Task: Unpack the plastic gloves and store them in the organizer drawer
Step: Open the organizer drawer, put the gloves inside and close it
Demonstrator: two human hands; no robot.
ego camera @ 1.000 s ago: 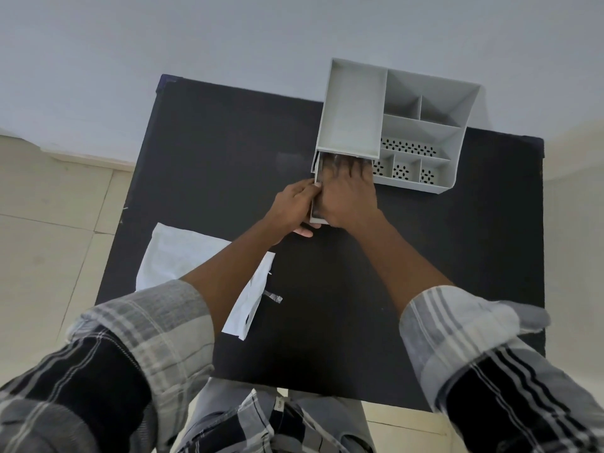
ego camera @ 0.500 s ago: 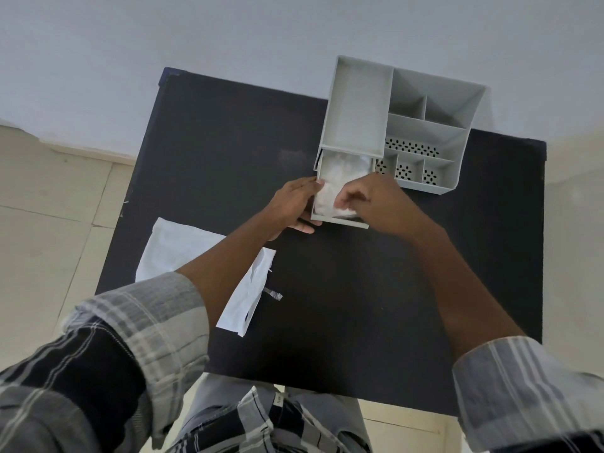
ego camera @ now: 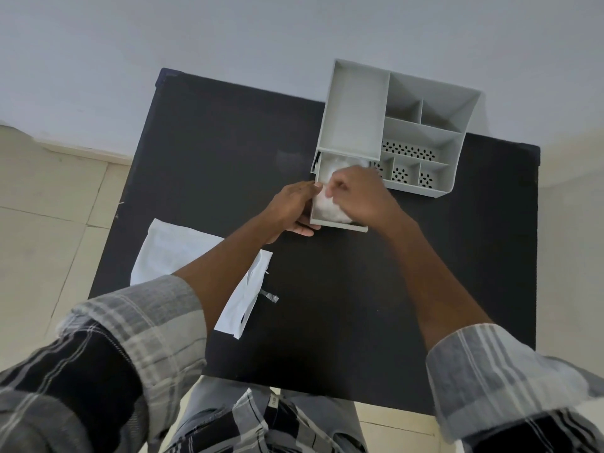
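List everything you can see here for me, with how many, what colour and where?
table: one, black, centre of view, against the wall
organizer: one, grey, many compartments, far right part of the table
drawer: one, grey, pulled out from the organizer's near left side
plastic gloves: a bunch, translucent white, inside the drawer; count unclear
packaging: one, white, flat on the table's left part, partly under the left forearm
tape scrap: one, clear, beside the packaging
wall: pale grey, behind the table
floor: cream tiles, around the table
left hand: one, holding the drawer's left side
right hand: one, fingers curled, pinching the gloves in the drawer
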